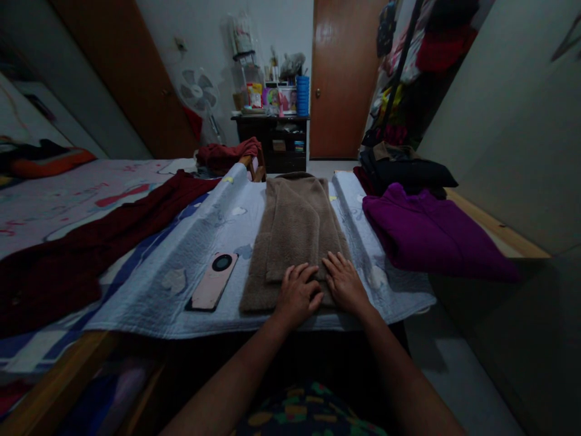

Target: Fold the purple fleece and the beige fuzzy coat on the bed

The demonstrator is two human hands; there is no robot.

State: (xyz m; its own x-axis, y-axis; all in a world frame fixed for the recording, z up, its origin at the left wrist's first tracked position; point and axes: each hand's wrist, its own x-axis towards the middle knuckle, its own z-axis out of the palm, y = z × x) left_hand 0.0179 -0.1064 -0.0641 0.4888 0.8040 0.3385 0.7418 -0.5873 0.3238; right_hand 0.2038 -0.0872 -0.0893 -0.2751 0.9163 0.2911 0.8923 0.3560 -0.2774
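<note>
A brown fleecy coat point(293, 224) lies folded into a long, narrow shape on a light blue quilted cloth point(222, 224), its sleeve laid lengthwise along the top. My left hand point(299, 292) rests on the near end of the coat with its fingers bent a little and apart. Beside it, my right hand point(344, 281) lies flat on the coat's near right part, fingers stretched forward. Neither hand grips the fabric. To the left of the coat, a pink phone point(214, 283) lies on the cloth with its round camera ring facing up.
On the right sits a folded purple garment point(431, 227), with a stack of dark folded clothes point(403, 169) behind it. A dark red garment point(113, 224) stretches across the bed point(86, 188) at left. A fan point(200, 91) and a dark cabinet point(272, 145) stand at the back.
</note>
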